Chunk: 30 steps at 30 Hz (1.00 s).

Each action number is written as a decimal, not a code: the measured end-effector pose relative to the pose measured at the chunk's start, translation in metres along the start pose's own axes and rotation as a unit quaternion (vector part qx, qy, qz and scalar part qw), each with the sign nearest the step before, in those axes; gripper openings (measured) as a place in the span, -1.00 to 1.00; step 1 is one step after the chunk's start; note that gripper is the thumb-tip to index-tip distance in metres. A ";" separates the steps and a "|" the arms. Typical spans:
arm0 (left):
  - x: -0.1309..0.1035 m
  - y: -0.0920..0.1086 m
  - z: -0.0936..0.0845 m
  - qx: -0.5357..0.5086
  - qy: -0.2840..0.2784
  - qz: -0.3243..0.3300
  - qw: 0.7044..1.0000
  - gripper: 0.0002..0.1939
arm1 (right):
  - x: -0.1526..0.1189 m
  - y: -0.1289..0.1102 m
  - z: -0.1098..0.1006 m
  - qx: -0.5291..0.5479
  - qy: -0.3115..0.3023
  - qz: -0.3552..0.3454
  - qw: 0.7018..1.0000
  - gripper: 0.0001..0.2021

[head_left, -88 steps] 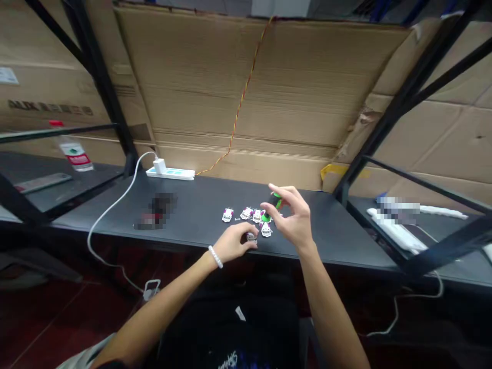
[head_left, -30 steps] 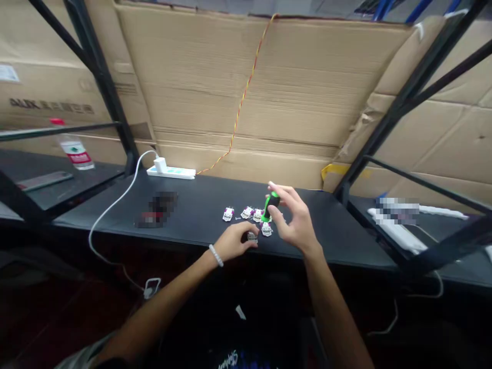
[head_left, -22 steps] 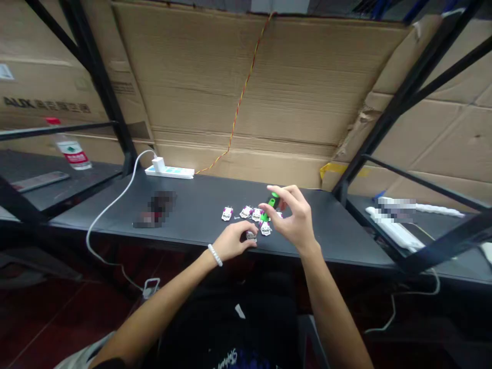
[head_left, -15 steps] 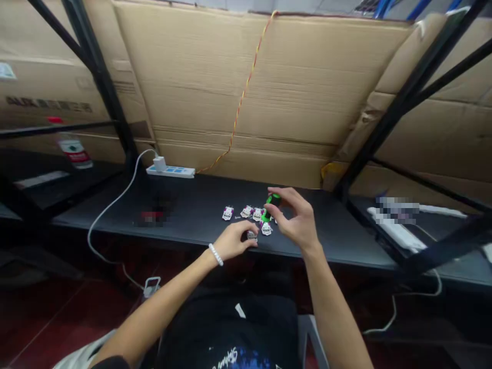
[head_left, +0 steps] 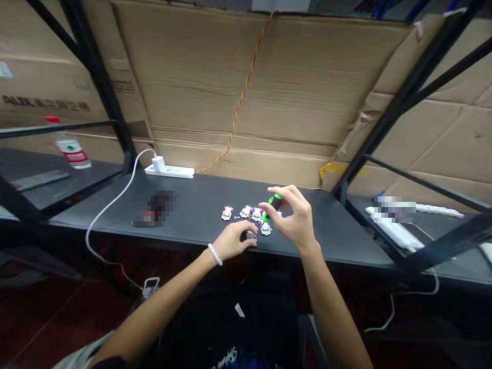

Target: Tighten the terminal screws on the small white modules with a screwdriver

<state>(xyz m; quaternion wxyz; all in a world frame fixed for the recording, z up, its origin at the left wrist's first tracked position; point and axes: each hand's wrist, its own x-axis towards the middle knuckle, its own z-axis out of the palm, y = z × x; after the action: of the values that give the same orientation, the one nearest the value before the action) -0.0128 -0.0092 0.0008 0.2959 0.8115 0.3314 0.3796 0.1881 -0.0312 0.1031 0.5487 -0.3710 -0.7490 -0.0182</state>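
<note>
My left hand [head_left: 233, 240], with a white beaded bracelet at the wrist, is closed on a small white toy-like piece [head_left: 251, 236] low over the front of the black tabletop. In my right hand [head_left: 294, 215] a green-and-black screwdriver [head_left: 272, 204] is pinched between thumb and fingers, its handle leaning. Its lower end points down toward the piece in my left hand; I cannot tell whether the tip touches it. Just beyond my hands lie several similar white-and-purple pieces, among them one at the left [head_left: 227, 213] and one nearer [head_left: 265, 228]. My right hand partly covers another.
A white power strip [head_left: 175, 171] with a plugged-in charger lies along the cardboard backing [head_left: 238, 92]. Its white cable [head_left: 111, 197] drops over the left front edge. A blurred dark object [head_left: 156, 209] lies at left. Black metal posts [head_left: 111, 97] flank the table; a bottle [head_left: 74, 151] stands beyond.
The screwdriver handle leans slightly more, and my right-hand fingers have shifted a little around it. My left hand keeps its hold on the small piece. The view has moved slightly.
</note>
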 end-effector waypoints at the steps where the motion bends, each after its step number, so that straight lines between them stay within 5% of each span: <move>1: 0.000 0.001 0.000 0.002 -0.001 -0.003 1.000 -0.83 | -0.001 0.000 0.000 0.017 -0.012 0.001 1.000 -0.67; 5: 0.000 0.001 0.000 0.004 -0.004 -0.007 1.000 -0.82 | -0.005 0.002 -0.001 0.134 -0.076 0.027 0.988 -0.55; 13: 0.000 -0.004 0.002 -0.002 0.001 0.002 1.000 -0.81 | 0.000 0.002 0.000 -0.011 0.007 0.001 1.000 -0.66; 20: -0.001 -0.005 0.001 -0.004 0.001 0.006 1.000 -0.81 | -0.008 0.004 -0.004 0.144 -0.104 0.023 0.984 -0.51; 25: -0.001 -0.003 0.001 -0.004 -0.001 0.002 1.000 -0.83 | -0.002 -0.001 -0.002 0.027 -0.035 0.018 0.999 -0.70; 30: 0.000 -0.002 0.001 -0.004 -0.001 -0.004 1.000 -0.81 | 0.002 -0.005 0.002 -0.027 0.017 -0.006 0.999 -0.68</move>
<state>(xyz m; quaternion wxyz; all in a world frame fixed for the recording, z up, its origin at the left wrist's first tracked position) -0.0129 -0.0084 -0.0013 0.3006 0.8093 0.3329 0.3793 0.1831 -0.0332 0.1059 0.5508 -0.3813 -0.7409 -0.0479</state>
